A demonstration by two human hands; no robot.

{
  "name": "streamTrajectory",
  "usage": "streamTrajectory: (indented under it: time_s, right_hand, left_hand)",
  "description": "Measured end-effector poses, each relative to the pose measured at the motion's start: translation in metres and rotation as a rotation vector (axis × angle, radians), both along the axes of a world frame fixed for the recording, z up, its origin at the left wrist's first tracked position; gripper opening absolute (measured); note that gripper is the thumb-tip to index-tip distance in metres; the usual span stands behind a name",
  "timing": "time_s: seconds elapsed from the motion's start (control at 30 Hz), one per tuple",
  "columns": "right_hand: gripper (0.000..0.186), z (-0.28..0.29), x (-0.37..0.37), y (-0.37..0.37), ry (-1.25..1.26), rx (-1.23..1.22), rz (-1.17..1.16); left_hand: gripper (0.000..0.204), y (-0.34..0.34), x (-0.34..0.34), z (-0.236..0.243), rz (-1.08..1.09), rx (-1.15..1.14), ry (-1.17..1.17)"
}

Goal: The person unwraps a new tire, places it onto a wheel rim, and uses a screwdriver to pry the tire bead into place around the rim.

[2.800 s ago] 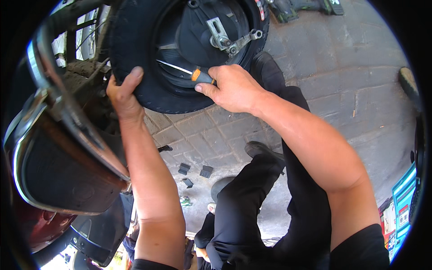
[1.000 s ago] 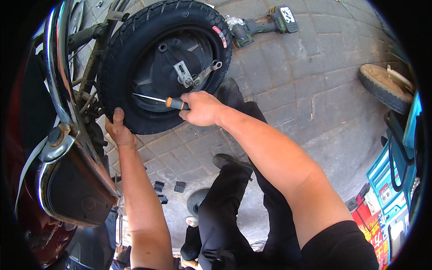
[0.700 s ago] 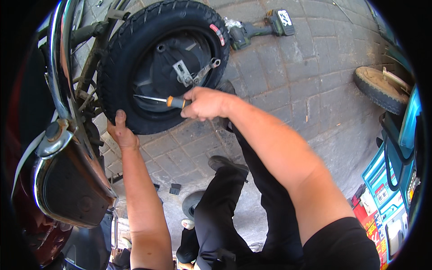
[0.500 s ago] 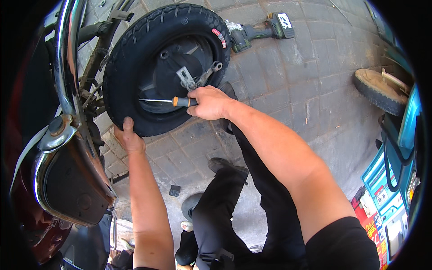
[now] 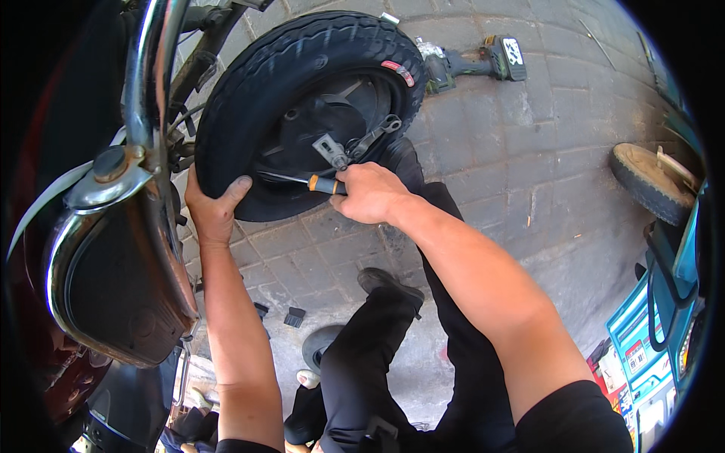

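Since the last frame, our left hand (image 5: pixel 215 211) has swung further up the lower-left edge of the black rubber tyre (image 5: pixel 234 140), and the wheel looks tipped more, with extra tread showing along its top.

Far left: one curved chrome rail (image 5: pixel 143 75) beside one chrome-edged black panel (image 5: pixel 113 287). Next, our left hand clasps the tyre, thumb spread across the sidewall, fingers round the tread and mostly hidden. Below, two small black blocks (image 5: pixel 294 316) on the grey paving (image 5: pixel 498 151).

Tyre and wheel, one set, lie tilted toward the paving's upper-left corner. Tyre already round the rim as far as we can see; we judge the work at the rim's near edge unfinished, since one grey-and-orange screwdriver (image 5: pixel 323 184) points there. Contact at its tip: cannot tell.

One slotted silver bracket (image 5: pixel 330 149) at the hub. Our right hand (image 5: pixel 374 195) pinches the screwdriver's handle. One silver lever (image 5: pixel 375 137) beyond, then one green-and-black cordless tool (image 5: pixel 476 63) just off the tyre's right edge.

Right edge of the paving: one tan-centred spare wheel (image 5: pixel 653 177), above pale-blue plastic bodywork (image 5: pixel 638 325).
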State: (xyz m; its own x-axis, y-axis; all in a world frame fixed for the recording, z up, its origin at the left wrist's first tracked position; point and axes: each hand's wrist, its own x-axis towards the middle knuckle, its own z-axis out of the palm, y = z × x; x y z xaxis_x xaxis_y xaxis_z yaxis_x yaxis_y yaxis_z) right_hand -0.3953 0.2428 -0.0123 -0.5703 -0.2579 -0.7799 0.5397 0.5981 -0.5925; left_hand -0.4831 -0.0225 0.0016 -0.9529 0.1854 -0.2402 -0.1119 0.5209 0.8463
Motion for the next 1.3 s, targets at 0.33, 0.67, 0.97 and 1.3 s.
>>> streamTrajectory:
  time_s: [0.33, 0.67, 0.97, 1.3]
  right_hand:
    - [0.037, -0.007, 0.006, 0.02, 0.078, -0.121, -0.042]
    - [0.028, -0.035, 0.02, 0.035, -0.418, -0.616, -0.356]
    - [0.022, 0.035, 0.08, 0.086, -0.53, -0.177, -0.283]
    - [0.028, -0.022, 0.054, 0.034, 0.118, -0.073, -0.08]
  left_hand:
    - [0.067, 0.021, -0.025, 0.018, 0.031, 0.165, -0.191]
    - [0.064, 0.018, -0.033, 0.008, 0.022, 0.183, -0.232]
    - [0.069, 0.017, -0.026, 0.001, 0.094, 0.231, -0.16]
    - [0.08, 0.013, 0.013, -0.011, 0.136, 0.261, -0.117]
